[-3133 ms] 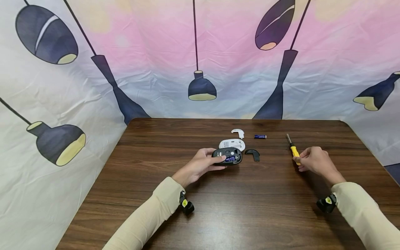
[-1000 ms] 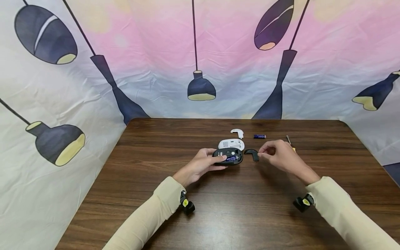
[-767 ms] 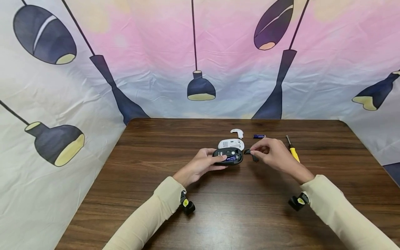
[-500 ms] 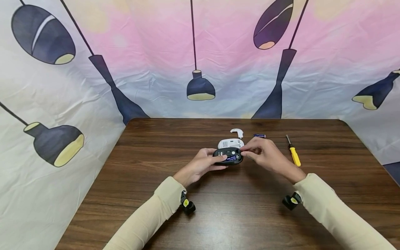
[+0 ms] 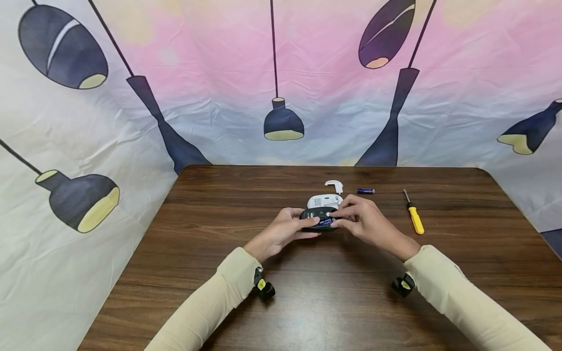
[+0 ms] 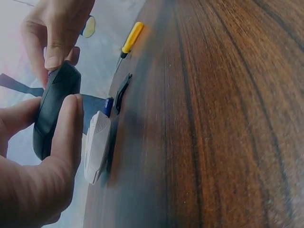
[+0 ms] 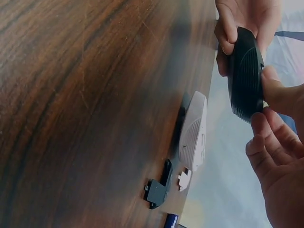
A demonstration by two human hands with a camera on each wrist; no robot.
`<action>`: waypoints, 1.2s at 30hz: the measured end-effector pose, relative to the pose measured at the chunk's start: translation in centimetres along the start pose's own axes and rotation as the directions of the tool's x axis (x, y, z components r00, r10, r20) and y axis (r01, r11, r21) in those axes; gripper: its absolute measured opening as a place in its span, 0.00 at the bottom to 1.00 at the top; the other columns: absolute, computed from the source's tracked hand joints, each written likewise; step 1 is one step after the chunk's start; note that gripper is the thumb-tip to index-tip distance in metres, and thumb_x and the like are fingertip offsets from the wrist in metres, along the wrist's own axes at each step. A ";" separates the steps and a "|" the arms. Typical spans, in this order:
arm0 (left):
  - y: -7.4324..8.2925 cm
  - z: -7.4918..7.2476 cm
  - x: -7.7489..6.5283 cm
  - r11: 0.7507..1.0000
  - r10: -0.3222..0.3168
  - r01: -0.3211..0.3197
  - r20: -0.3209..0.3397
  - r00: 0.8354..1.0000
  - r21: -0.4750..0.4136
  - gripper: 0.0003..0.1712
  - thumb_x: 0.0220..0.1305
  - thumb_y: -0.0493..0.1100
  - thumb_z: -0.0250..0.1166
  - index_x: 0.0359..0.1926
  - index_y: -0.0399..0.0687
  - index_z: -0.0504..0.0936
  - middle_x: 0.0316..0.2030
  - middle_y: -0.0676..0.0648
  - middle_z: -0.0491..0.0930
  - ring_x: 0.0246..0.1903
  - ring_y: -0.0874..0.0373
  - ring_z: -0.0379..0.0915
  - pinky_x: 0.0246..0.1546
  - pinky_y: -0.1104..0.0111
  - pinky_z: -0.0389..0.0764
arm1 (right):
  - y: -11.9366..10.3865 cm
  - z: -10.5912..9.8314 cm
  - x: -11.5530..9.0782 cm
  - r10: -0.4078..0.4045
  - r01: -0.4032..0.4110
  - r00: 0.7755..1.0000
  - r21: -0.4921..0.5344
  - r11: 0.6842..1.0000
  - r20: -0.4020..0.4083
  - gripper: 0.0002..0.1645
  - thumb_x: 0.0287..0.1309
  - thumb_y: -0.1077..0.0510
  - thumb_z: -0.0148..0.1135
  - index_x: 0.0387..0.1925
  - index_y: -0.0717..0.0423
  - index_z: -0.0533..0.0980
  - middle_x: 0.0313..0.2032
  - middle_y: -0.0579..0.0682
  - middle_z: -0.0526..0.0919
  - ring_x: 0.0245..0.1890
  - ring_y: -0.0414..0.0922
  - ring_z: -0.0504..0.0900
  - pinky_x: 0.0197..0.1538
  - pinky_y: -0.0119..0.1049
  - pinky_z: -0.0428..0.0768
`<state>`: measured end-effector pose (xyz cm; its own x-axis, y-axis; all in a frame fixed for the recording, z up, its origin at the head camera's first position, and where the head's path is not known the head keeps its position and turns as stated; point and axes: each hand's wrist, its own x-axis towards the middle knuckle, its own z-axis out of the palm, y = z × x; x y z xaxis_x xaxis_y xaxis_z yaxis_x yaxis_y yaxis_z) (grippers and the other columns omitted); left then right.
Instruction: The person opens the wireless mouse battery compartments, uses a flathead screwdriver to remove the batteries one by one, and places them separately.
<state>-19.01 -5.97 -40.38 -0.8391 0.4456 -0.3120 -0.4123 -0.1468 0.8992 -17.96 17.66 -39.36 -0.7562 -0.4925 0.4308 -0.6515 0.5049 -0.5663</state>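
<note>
My left hand [image 5: 281,231] holds a black computer mouse [image 5: 309,214] underside up, thumb across its base. A blue battery [image 5: 325,222] lies in its uncovered compartment. My right hand [image 5: 366,222] reaches to the mouse's right end, where thumb and fingertips pinch at the end of that battery; the fingertips partly hide it. In the left wrist view the black mouse [image 6: 56,102] is seen edge-on between thumb and fingers, raised off the table. Its black battery cover [image 7: 156,192] lies on the table in the right wrist view, while my right hand hides it in the head view.
Just behind the black mouse lies a white mouse [image 5: 320,200], also underside up. Its white battery cover [image 5: 337,185] and a loose blue battery [image 5: 366,191] are farther back. A yellow-handled screwdriver [image 5: 415,219] rests to the right on the brown wooden table [image 5: 219,195].
My right hand has let go of the screwdriver, moved left over the black cover and come to the black mouse's battery. My left hand keeps its hold on the mouse in the same place.
</note>
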 end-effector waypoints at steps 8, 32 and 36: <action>0.0 0.1 -0.1 1.000 0.007 -0.007 0.020 1.000 0.020 0.28 0.69 0.30 0.63 0.65 0.22 0.65 0.59 0.30 0.73 0.53 0.46 0.79 0.54 0.57 0.85 | -0.3 0.1 0.0 -0.011 0.011 1.000 0.006 1.000 -0.008 0.07 0.54 0.65 0.75 0.37 0.56 0.90 0.35 0.43 0.81 0.29 0.37 0.74 0.27 0.31 0.76; 0.0 -0.1 -0.3 0.999 0.021 -0.021 -0.003 1.000 0.028 0.29 0.69 0.30 0.63 0.66 0.22 0.64 0.60 0.29 0.72 0.56 0.42 0.77 0.55 0.57 0.85 | -0.7 -0.6 0.3 0.039 -0.039 0.999 -0.044 0.998 -0.001 0.07 0.57 0.68 0.73 0.37 0.57 0.88 0.34 0.46 0.88 0.29 0.43 0.82 0.28 0.31 0.81; 0.0 -0.2 -0.3 0.999 0.022 -0.022 -0.004 1.000 0.024 0.30 0.69 0.29 0.63 0.67 0.21 0.63 0.61 0.28 0.71 0.57 0.41 0.76 0.56 0.55 0.83 | -0.7 -0.9 0.2 0.054 -0.054 0.999 -0.045 0.998 0.000 0.08 0.58 0.68 0.72 0.40 0.59 0.88 0.34 0.49 0.89 0.28 0.43 0.83 0.27 0.31 0.81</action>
<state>-18.77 -6.28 -40.33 -0.8493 0.4388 -0.2936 -0.3853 -0.1350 0.9129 -17.68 17.80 -38.24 -0.7902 -0.4646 0.3996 -0.6119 0.5619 -0.5566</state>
